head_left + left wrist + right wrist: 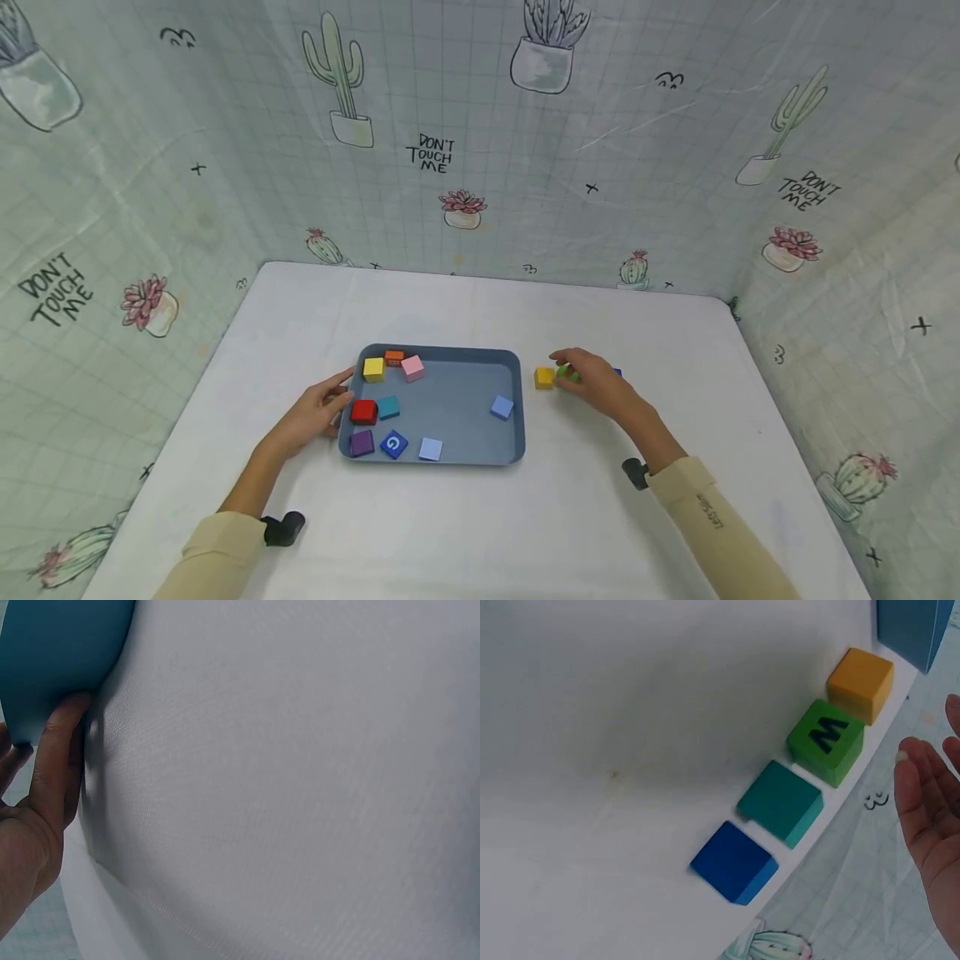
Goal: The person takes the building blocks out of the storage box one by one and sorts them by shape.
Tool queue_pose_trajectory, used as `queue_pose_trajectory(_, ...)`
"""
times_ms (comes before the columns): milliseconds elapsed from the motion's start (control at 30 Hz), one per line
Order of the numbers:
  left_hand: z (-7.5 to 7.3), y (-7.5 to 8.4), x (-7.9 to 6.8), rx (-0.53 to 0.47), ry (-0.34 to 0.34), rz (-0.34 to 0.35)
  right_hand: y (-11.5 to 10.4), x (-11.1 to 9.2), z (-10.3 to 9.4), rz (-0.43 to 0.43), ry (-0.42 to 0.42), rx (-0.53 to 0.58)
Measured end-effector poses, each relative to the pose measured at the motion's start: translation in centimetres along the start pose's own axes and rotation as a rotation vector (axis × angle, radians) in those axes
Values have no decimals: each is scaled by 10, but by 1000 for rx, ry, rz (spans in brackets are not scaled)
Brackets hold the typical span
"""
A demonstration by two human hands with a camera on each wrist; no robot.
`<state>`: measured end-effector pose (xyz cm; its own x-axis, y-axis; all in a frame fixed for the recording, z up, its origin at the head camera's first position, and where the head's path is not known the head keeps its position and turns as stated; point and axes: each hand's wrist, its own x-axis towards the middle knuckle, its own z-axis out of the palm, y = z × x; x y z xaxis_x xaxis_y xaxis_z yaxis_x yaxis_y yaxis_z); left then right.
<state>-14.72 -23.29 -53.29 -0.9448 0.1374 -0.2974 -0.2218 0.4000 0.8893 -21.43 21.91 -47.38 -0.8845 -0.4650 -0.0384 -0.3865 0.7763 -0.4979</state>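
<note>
A shallow blue-grey tray (450,379) lies on the white table with several coloured blocks inside. My left hand (311,414) is at its left side, its fairly straight fingers touching the tray wall (64,645). My right hand (600,385) hovers over a row of blocks to the right of the tray, fingers apart and nothing between them. In the right wrist view the row runs from a yellow-orange block (861,684) beside the tray to a green block (826,742) marked W, a teal block (781,802) and a blue block (735,862). From the head, the hand mostly hides this row.
Inside the tray, a red block (364,412), a purple block (362,442) and others gather on the left; a light blue block (502,407) sits near the right wall. Printed cloth (480,125) hangs behind and beside the table (465,533).
</note>
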Motion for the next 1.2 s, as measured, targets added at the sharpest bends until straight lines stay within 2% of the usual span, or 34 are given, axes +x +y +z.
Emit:
queue_pose_trajectory(233,0,-1,1,-8,-2,8,-13,9,2,-66,-10,14)
queue_pose_trajectory(467,-2,-2,2,-2,-5,-2,-26,18,8,-76,-16,40)
queue_pose_trajectory(900,-3,0,0,-9,5,5,-58,40,20,-219,-32,-17)
queue_pose_trajectory(1200,-3,1,-1,-23,-2,18,-71,54,31,-248,-55,-25)
